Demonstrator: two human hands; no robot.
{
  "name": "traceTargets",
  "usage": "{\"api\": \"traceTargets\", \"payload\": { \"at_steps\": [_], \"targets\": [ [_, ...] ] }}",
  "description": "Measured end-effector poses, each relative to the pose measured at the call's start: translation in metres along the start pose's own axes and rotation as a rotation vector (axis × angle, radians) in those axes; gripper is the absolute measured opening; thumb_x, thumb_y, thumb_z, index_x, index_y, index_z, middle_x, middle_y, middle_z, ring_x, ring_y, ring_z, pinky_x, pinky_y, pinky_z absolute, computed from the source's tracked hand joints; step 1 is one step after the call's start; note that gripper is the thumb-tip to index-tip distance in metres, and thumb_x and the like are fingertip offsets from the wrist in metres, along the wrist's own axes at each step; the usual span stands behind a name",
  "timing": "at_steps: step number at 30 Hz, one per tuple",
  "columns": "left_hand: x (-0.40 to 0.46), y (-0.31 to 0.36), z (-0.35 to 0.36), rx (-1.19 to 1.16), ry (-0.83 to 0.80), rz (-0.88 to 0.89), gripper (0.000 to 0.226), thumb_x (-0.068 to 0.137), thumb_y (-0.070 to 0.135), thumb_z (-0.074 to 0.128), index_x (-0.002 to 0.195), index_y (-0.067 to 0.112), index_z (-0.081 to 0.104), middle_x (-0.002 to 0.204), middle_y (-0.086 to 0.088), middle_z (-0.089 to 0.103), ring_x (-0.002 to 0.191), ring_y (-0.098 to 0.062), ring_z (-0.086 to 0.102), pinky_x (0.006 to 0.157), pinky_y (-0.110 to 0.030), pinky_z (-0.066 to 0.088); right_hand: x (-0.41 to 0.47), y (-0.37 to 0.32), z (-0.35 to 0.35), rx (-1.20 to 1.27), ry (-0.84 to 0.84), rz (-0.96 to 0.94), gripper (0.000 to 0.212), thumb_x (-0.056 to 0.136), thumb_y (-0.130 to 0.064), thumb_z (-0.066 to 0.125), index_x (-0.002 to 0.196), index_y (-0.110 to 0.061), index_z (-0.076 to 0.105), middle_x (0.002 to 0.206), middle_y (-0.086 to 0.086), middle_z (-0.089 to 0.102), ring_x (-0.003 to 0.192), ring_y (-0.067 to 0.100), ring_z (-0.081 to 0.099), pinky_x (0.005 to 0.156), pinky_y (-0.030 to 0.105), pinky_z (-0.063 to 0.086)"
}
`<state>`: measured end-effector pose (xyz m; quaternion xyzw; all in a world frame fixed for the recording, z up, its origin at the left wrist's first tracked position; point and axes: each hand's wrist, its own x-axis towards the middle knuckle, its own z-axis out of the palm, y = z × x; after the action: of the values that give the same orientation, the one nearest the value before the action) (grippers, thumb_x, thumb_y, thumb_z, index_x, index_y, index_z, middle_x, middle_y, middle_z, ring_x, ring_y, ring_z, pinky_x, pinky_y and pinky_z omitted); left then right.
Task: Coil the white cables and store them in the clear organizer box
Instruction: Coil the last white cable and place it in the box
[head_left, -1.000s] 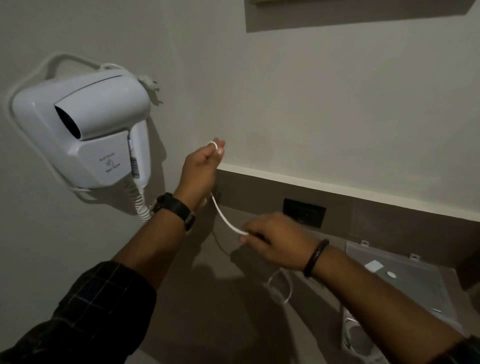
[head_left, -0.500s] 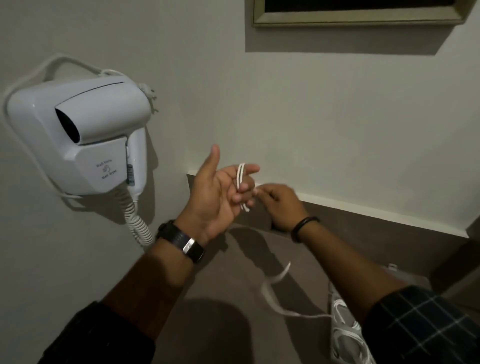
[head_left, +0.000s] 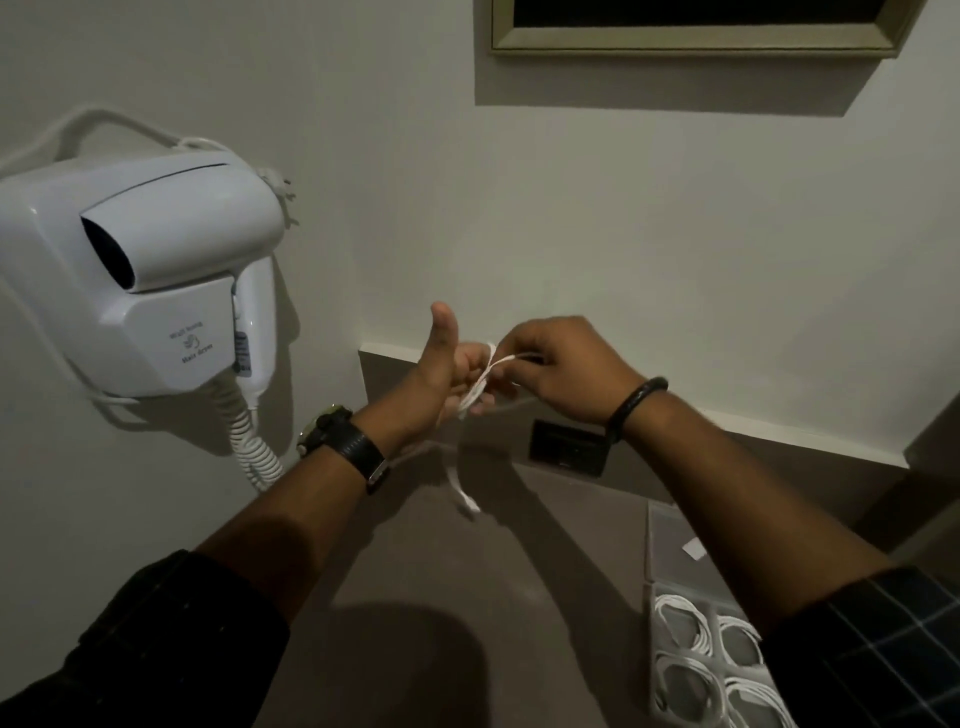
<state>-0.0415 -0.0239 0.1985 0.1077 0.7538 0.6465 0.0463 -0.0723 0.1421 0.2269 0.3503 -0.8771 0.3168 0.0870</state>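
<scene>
**Mid-coil, with most compartments already filled**

From my remote seat I see the left hand (head_left: 447, 371) raised with the thumb up and its fingers serving as a spool; several turns of the thin white flat cable (head_left: 480, 382) are wrapped around them, so that hand is closed loosely on the loops. The right hand (head_left: 558, 371) sits just beside it, fingers pinched together on the running strand and touching the wrap. A short loose tail (head_left: 462, 491) hangs below the hands over the grey-brown countertop (head_left: 441, 571), so I judge only a few turns remain on this cable.

At lower right, partly hidden by the right forearm, the clear plastic compartmented organizer box (head_left: 649, 597) lies open on the counter. At least four compartments hold finished white coils (head_left: 680, 621); how many cells are free I cannot tell. Left to do, by my reading: finish the winding, slip the coil off the fingers, and seat it in a free compartment.
</scene>
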Motion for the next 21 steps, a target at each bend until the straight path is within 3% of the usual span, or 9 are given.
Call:
{"api": "traceTargets", "payload": {
  "at_steps": [4, 7, 9, 11, 15, 17, 19, 21],
  "targets": [
    [-0.006, 0.001, 0.000, -0.224, -0.102, -0.090, 0.116, 0.046, 0.100, 0.009, 0.081, 0.006, 0.067, 0.065, -0.011, 0.060, 0.054, -0.016, 0.053, 0.053, -0.026, 0.045, 0.008, 0.022, -0.005, 0.239, 0.090, 0.109, 0.011, 0.084, -0.021, 0.069, 0.090, -0.015, 0.074, 0.087, -0.003, 0.072, 0.083, 0.011, 0.066, 0.079, 0.025, 0.053],
    [-0.008, 0.010, 0.002, -0.463, -0.158, -0.055, 0.108, 0.055, 0.097, 0.005, 0.079, 0.006, 0.060, 0.063, -0.008, 0.044, 0.054, -0.017, 0.038, 0.055, -0.029, 0.036, 0.008, 0.029, 0.011, 0.446, 0.182, 0.176, 0.013, 0.087, -0.016, 0.065, 0.091, -0.007, 0.074, 0.077, 0.006, 0.070, 0.065, 0.000, 0.059, 0.066, 0.016, 0.049],
    [-0.006, 0.018, 0.006, -0.629, -0.136, 0.016, 0.111, 0.055, 0.097, 0.008, 0.086, 0.005, 0.060, 0.067, -0.008, 0.043, 0.059, -0.018, 0.036, 0.057, -0.031, 0.034, 0.005, 0.024, 0.031, 0.506, 0.180, 0.206, 0.017, 0.090, -0.009, 0.058, 0.081, -0.008, 0.072, 0.061, 0.001, 0.060, 0.049, -0.004, 0.050, 0.054, 0.011, 0.041],
    [0.000, 0.023, 0.007, -0.708, -0.052, 0.076, 0.118, 0.056, 0.097, 0.013, 0.102, -0.001, 0.061, 0.076, -0.009, 0.051, 0.065, -0.018, 0.042, 0.061, -0.031, 0.036, 0.001, 0.016, 0.051, 0.510, 0.158, 0.254, 0.032, 0.090, -0.006, 0.053, 0.063, -0.019, 0.063, 0.053, -0.006, 0.054, 0.043, -0.003, 0.046, 0.050, 0.015, 0.038],
    [0.012, 0.026, -0.001, -0.548, 0.253, 0.153, 0.118, 0.060, 0.094, 0.014, 0.118, 0.002, 0.062, 0.092, -0.008, 0.064, 0.077, -0.016, 0.055, 0.067, -0.028, 0.043, -0.006, -0.003, 0.063, 0.329, -0.072, 0.228, 0.039, 0.094, -0.024, 0.051, 0.055, -0.020, 0.053, 0.052, -0.006, 0.052, 0.045, 0.003, 0.045, 0.053, 0.020, 0.038],
    [0.016, 0.025, -0.007, -0.344, 0.351, 0.170, 0.126, 0.041, 0.102, 0.020, 0.115, 0.010, 0.062, 0.099, -0.004, 0.066, 0.083, -0.014, 0.058, 0.069, -0.026, 0.046, -0.011, -0.012, 0.058, 0.208, -0.189, 0.159, 0.038, 0.094, -0.029, 0.052, 0.056, -0.025, 0.053, 0.055, -0.007, 0.051, 0.050, 0.007, 0.045, 0.055, 0.024, 0.037],
    [0.014, 0.019, -0.010, -0.154, 0.311, 0.138, 0.128, 0.026, 0.104, 0.024, 0.111, 0.016, 0.061, 0.100, -0.002, 0.066, 0.087, -0.014, 0.060, 0.073, -0.028, 0.046, -0.010, -0.020, 0.041, 0.126, -0.167, 0.076, 0.027, 0.093, -0.027, 0.056, 0.069, -0.020, 0.064, 0.066, -0.001, 0.061, 0.061, 0.013, 0.053, 0.061, 0.030, 0.041],
    [0.007, 0.009, -0.010, -0.039, 0.162, 0.076, 0.116, 0.028, 0.104, 0.023, 0.097, 0.021, 0.066, 0.087, 0.000, 0.068, 0.079, -0.012, 0.063, 0.072, -0.030, 0.047, -0.003, -0.020, 0.016, 0.075, -0.048, 0.006, 0.016, 0.088, -0.024, 0.063, 0.083, -0.012, 0.072, 0.082, 0.006, 0.072, 0.076, 0.021, 0.063, 0.072, 0.035, 0.049]
  ]
}}
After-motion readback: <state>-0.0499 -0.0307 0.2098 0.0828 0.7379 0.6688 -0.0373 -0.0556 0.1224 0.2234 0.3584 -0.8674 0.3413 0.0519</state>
